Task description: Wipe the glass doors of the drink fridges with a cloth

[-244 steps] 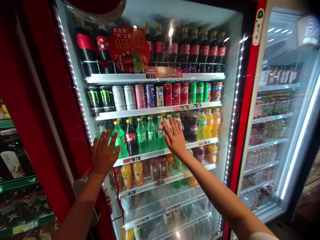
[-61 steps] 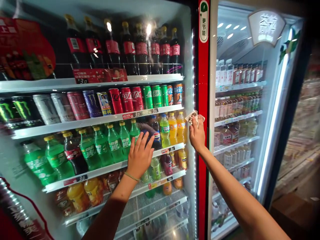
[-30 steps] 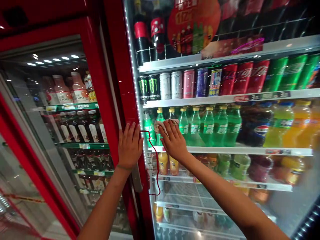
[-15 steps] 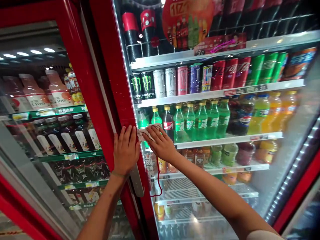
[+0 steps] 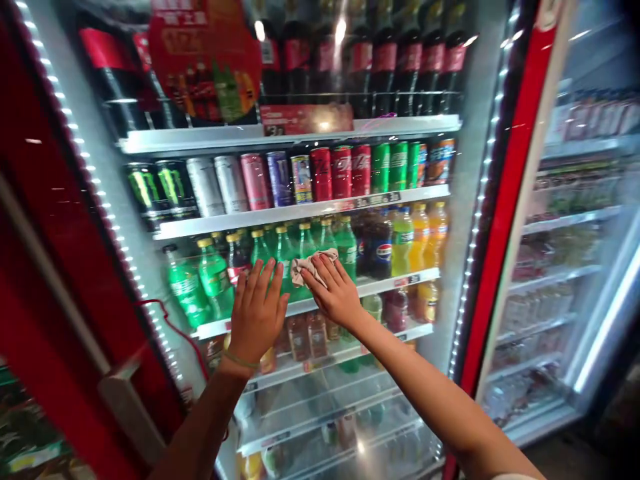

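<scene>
My right hand (image 5: 336,293) presses a crumpled, pale cloth (image 5: 302,271) against the glass door (image 5: 300,390) of a lit drinks fridge. Its fingers lie over the cloth, hiding part of it. Just to the left, my left hand (image 5: 257,315) is spread with fingers stretched upward, flat toward the same glass and holding nothing. Whether its palm fully touches the pane is hard to make out. Behind the glass, at the height of both hands, stands a row of green soda bottles (image 5: 215,273).
A red door frame (image 5: 515,200) bounds the glass on the right, with another drinks fridge (image 5: 565,220) beyond. At lower left a grey door handle (image 5: 133,410) sticks out. A red cord (image 5: 185,333) hangs near the left edge. Drink cans (image 5: 257,183) line a shelf above.
Both hands have moved right, from the red frame at the door's left edge to the middle of the glass, the cloth going with my right hand. The camera view has turned right too.
</scene>
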`<state>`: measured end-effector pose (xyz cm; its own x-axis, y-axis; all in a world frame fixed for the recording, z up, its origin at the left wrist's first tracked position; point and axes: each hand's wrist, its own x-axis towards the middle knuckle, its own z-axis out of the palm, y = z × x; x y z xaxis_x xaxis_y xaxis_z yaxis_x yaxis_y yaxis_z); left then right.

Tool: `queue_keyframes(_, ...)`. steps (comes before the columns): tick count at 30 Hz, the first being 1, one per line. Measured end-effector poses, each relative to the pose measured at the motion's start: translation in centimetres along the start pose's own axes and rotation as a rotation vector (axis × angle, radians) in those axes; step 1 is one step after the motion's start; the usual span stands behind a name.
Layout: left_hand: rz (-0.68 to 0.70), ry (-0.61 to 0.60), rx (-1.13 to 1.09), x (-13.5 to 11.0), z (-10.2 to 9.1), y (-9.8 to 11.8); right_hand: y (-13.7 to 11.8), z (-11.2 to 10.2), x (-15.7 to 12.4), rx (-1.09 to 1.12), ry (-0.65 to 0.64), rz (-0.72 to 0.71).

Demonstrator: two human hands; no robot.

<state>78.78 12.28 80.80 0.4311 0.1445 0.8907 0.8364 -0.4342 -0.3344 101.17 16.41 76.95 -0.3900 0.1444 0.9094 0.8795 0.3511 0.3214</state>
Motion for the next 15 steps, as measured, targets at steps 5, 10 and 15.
queue_keyframes(5,0.041,0.010,-0.061,3.7,4.3,8.1,9.1,-2.5,-4.7,-0.055,0.056,0.007)
queue_keyframes(10,0.029,0.009,-0.107,6.1,7.9,14.6,17.4,-4.6,-9.3,-0.082,0.028,0.030)
queue_keyframes(15,0.039,-0.021,-0.147,7.7,10.5,19.6,24.6,-6.4,-14.6,-0.138,0.049,0.124)
